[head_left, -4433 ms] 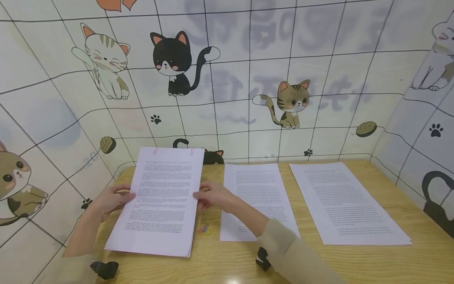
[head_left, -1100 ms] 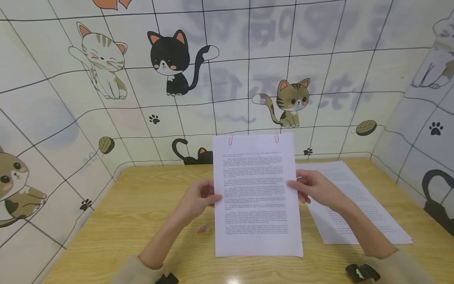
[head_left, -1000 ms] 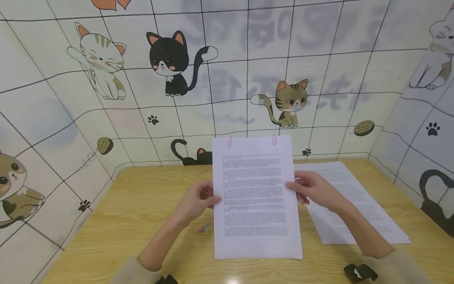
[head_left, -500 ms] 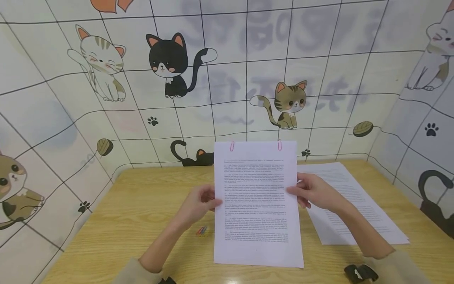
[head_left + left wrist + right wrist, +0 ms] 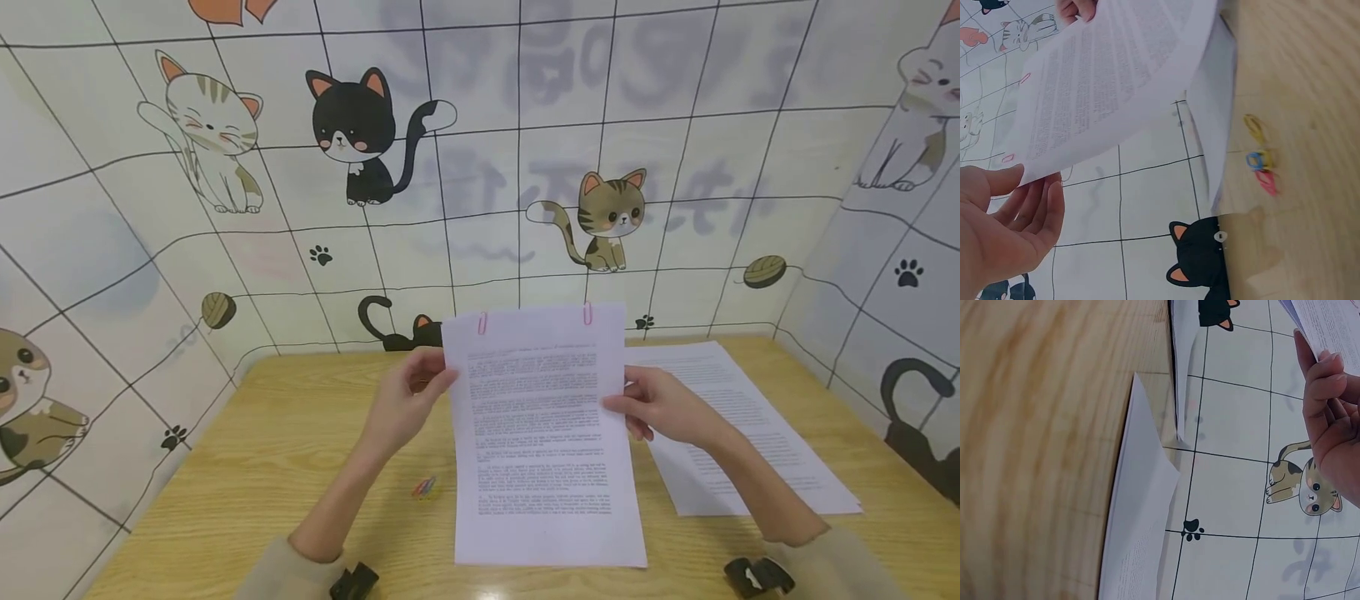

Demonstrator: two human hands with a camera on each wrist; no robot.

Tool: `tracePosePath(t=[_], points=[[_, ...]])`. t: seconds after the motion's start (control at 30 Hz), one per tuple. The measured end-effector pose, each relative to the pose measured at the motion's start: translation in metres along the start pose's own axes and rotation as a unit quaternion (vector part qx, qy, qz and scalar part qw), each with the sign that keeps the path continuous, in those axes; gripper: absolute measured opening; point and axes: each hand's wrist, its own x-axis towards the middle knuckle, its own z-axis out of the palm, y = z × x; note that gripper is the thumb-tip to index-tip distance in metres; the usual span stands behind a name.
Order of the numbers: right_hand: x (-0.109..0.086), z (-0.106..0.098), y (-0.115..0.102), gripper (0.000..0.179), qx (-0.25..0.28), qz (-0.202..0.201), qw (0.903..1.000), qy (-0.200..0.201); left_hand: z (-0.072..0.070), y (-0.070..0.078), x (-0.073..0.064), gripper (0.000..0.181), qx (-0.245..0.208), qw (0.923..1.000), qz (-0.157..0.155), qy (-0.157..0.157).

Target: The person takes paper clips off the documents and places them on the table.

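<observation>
Both hands hold a stack of printed paper (image 5: pixel 540 450) up over the table, its printed side facing me. Two pink paper clips, a left one (image 5: pixel 482 322) and a right one (image 5: pixel 587 313), sit on its top edge. My left hand (image 5: pixel 405 400) pinches the left edge near the upper corner, thumb in front and fingers behind, as the left wrist view also shows. My right hand (image 5: pixel 667 406) pinches the right edge about halfway up. Another paper stack (image 5: pixel 1213 112) lies on the table beyond, hidden behind the held one in the head view.
Several loose coloured paper clips (image 5: pixel 423 488) lie on the wooden table (image 5: pixel 300 450), left of the held stack. A further printed stack (image 5: pixel 738 425) lies at the right. A wall (image 5: pixel 487 275) with cat drawings stands behind the table's back edge.
The clipped stack has come from the left side to the middle, raised more upright. In the last half second my left hand has slid up its left edge.
</observation>
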Motion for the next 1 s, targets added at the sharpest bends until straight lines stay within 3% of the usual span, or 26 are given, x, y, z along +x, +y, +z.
tracePosePath(t=[0.43, 0.7, 1.0], points=[[0.0, 0.005, -0.001, 0.028, -0.028, 0.009, 0.9995, 0.01, 0.004, 0.02, 0.017, 0.019, -0.005, 0.9945, 0.095, 0.043], [0.0, 0.008, -0.002, 0.027, -0.049, 0.017, 0.9985, 0.017, 0.007, 0.029, 0.02, 0.01, 0.036, 0.993, 0.1, 0.051], [0.0, 0.011, -0.004, 0.024, -0.065, 0.011, 0.9978, 0.012, 0.006, 0.025, 0.019, 0.004, 0.051, 0.9929, 0.097, 0.047]])
